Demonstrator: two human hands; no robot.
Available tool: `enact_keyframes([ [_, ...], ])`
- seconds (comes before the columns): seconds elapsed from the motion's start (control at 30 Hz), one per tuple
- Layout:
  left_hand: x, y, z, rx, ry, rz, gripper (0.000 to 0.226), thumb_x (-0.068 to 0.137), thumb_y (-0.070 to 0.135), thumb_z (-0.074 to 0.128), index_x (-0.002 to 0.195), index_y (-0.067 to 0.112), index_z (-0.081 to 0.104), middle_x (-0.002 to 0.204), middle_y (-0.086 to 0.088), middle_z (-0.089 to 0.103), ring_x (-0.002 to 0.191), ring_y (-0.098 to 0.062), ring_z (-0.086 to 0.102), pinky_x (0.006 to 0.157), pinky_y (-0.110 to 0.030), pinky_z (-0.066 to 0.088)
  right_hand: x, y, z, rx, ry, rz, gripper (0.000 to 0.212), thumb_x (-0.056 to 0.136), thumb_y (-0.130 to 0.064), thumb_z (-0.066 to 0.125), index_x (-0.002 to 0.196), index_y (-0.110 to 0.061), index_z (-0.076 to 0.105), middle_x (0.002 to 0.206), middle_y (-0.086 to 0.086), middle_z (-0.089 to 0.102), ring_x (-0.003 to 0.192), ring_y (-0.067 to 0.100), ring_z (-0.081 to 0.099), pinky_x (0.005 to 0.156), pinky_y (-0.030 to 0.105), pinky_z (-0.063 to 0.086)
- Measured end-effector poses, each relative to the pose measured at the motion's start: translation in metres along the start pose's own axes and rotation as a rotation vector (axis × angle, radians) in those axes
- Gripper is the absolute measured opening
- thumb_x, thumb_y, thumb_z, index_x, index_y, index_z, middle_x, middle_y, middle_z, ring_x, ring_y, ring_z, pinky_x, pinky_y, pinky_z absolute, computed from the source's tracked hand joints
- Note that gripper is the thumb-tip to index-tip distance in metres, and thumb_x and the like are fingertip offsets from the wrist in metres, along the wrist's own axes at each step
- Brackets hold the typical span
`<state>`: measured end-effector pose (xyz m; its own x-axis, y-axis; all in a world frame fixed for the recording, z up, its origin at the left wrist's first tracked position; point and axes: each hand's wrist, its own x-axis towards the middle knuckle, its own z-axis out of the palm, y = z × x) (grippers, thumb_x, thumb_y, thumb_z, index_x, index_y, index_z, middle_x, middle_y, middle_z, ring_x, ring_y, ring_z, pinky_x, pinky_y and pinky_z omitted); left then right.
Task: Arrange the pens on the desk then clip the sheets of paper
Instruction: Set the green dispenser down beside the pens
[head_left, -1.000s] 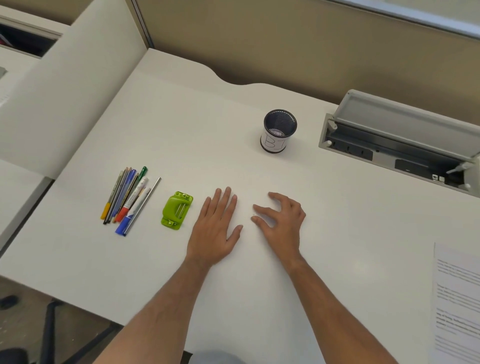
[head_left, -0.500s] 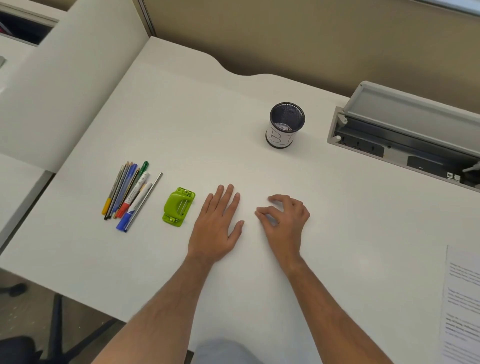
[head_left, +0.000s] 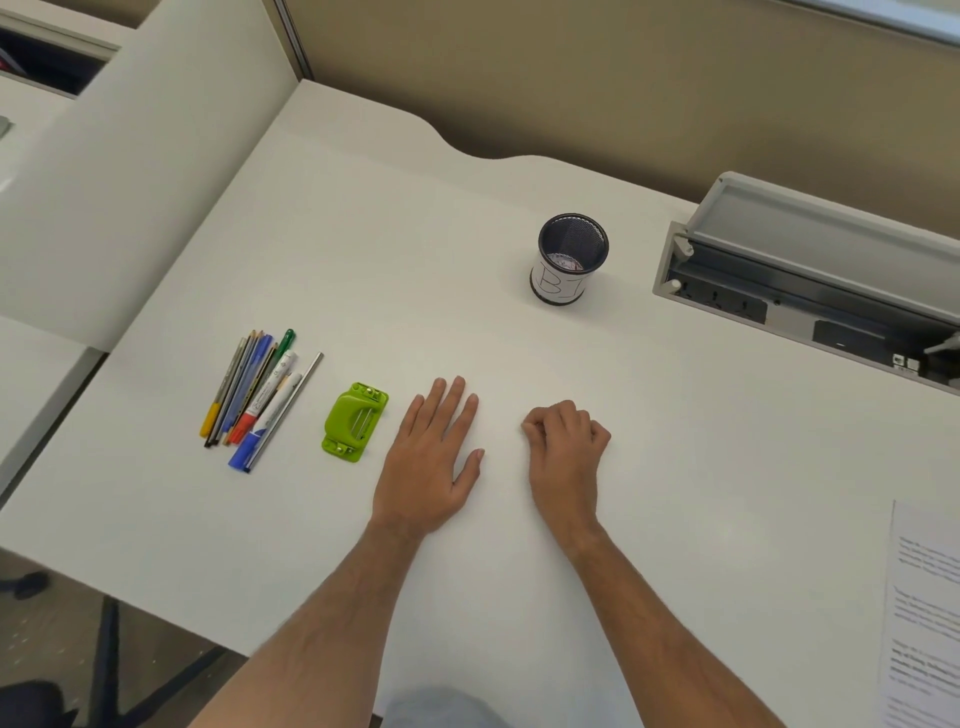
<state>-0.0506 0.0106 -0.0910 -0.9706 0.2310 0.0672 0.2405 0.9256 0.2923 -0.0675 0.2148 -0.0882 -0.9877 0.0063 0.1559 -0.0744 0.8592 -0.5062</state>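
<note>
Several pens and markers (head_left: 257, 397) lie bunched together at the left of the white desk (head_left: 363, 260). A green clip tool (head_left: 355, 422) rests just right of them. A black mesh pen cup (head_left: 569, 257) with a white label stands upright at the back middle, nothing sticking out of it. Printed sheets of paper (head_left: 922, 613) lie at the right edge, partly cut off. My left hand (head_left: 434, 460) lies flat on the desk, fingers apart, next to the clip tool. My right hand (head_left: 563, 449) rests beside it with fingers curled into a loose fist, holding nothing.
An open grey cable and socket tray (head_left: 810, 291) sits in the desk at the back right. A white partition (head_left: 130, 182) borders the left side. The desk's front edge runs near my arms, with a chair base (head_left: 111, 670) on the floor below at left.
My right hand's fingers curled from spread to a loose fist. The left hand stayed flat. The camera view shifted slightly.
</note>
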Motion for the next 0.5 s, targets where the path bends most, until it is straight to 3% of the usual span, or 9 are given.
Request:
enact_keyframes([
  [0.1,0.0,0.0,0.0,-0.008,0.004,-0.003,0.069,0.11,0.044,0.044,0.172,0.02,0.028,0.184,-0.001,0.013,0.171,-0.023,0.008,0.137,-0.049,0.022,0.001,-0.001,-0.006,0.228,0.03,0.147,0.029,0.106,-0.008,0.058,0.095,-0.035,0.052,0.101,-0.017,0.054,0.091,0.014,0.056,0.102,0.017,0.028],
  [0.2,0.0,0.0,0.001,-0.013,0.011,0.001,0.068,0.11,0.043,0.045,0.172,0.019,0.029,0.184,-0.001,0.014,0.171,-0.023,0.01,0.137,-0.049,0.022,0.001,-0.004,-0.011,0.279,0.026,0.164,0.028,0.106,-0.007,0.059,0.095,-0.032,0.054,0.1,-0.016,0.056,0.092,0.016,0.057,0.101,0.016,0.029],
  [0.3,-0.001,-0.002,0.003,-0.013,0.005,0.002,0.068,0.11,0.042,0.045,0.172,0.02,0.028,0.184,0.0,0.013,0.171,-0.023,0.009,0.137,-0.048,0.021,0.001,-0.006,-0.012,0.35,0.033,0.208,0.02,0.106,-0.008,0.063,0.095,-0.025,0.061,0.098,-0.017,0.057,0.09,0.017,0.06,0.102,0.031,0.039],
  [0.4,0.0,-0.002,0.004,-0.017,0.005,0.007,0.069,0.11,0.042,0.045,0.172,0.021,0.026,0.184,0.001,0.012,0.171,-0.022,0.007,0.137,-0.048,0.021,0.011,-0.01,-0.02,0.498,0.084,0.241,0.015,0.104,-0.008,0.068,0.095,-0.02,0.067,0.096,-0.016,0.059,0.086,0.015,0.063,0.088,0.051,0.054],
  [0.5,-0.001,-0.003,0.004,-0.029,0.008,0.0,0.069,0.109,0.043,0.046,0.172,0.022,0.027,0.184,0.002,0.011,0.171,-0.022,0.007,0.137,-0.047,0.02,0.038,-0.019,-0.034,0.562,0.147,0.216,0.017,0.104,-0.01,0.066,0.095,-0.024,0.066,0.098,-0.012,0.056,0.087,0.014,0.062,0.082,0.052,0.055],
])
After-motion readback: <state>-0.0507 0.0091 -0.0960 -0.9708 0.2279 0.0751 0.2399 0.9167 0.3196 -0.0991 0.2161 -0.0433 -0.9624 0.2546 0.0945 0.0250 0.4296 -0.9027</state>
